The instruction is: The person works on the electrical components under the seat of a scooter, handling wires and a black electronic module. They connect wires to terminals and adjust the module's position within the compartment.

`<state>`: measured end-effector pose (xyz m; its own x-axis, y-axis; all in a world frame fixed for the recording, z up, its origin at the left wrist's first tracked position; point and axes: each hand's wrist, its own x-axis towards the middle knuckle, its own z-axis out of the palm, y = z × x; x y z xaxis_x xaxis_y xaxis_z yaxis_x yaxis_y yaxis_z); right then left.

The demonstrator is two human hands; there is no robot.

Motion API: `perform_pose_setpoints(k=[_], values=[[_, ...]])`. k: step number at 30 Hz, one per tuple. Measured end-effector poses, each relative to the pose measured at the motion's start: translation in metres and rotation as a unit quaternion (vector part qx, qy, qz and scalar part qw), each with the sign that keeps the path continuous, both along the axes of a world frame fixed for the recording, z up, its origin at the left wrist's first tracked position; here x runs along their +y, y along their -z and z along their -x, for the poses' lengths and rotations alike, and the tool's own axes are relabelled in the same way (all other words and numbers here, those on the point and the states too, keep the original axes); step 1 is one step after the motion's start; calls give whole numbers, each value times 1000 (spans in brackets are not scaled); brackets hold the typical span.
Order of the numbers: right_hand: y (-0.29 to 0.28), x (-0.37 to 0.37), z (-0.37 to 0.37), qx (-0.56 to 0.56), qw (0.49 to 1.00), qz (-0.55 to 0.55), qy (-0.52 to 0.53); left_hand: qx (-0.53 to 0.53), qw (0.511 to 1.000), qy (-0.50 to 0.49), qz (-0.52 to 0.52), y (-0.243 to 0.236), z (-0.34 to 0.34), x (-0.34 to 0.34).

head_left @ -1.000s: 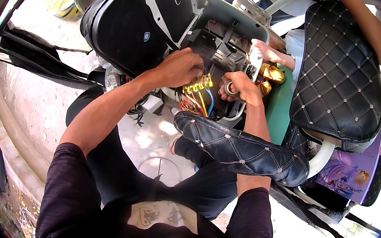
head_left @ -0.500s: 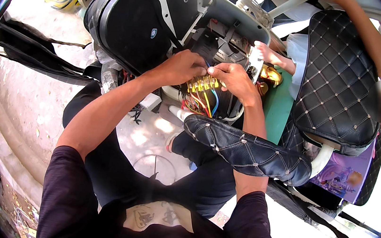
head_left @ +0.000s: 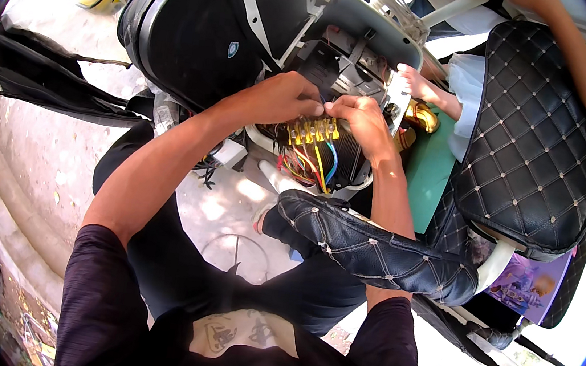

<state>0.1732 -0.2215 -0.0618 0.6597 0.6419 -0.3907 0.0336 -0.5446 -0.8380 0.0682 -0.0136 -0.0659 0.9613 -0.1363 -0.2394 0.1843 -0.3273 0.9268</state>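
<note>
Head view, centre of frame: the right hand (head_left: 364,124), well apart a second ago, now meets the left hand (head_left: 288,99). Fingers curl pinch-like; whether they've closed on anything, can't tell. Just below: the yellow terminal block (head_left: 312,133). It's two-handed work now!

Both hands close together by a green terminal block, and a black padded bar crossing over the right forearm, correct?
Colour is wrong: the head view shows a yellow terminal block. The left hand, right hand and black padded bar are as stated.
</note>
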Motion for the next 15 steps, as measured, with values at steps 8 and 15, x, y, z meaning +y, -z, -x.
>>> perform_pose_setpoints(k=[8, 15], values=[[-14, -2, 6, -44, 998, 42, -1, -169, 976, 15, -136, 21, -5, -8], [-5, -12, 4, 1, 998, 56, -42, -34, 997, -15, -65, 13, -5, 8]])
